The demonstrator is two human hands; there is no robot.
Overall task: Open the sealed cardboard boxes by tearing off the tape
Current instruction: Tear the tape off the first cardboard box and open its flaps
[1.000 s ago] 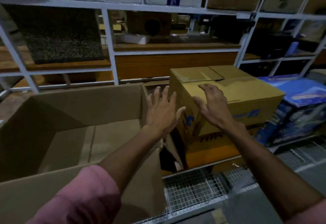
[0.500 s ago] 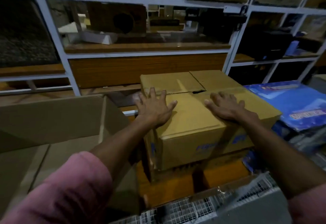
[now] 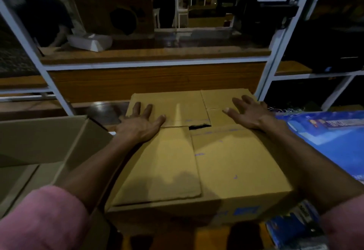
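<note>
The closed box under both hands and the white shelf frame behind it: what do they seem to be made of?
The closed box looks like brown corrugated cardboard, matte, with creased flaps and a torn gap at the seam. The shelf frame seems to be white-painted metal, judging by its thin straight bars, though the dim light leaves that open.

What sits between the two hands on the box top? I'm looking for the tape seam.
In the head view, between the left hand and right hand lies bare cardboard box flaps, with a small dark gap.

Blue print on the cardboard box [image 3: 246,210] front seems too blurred to read.
</note>
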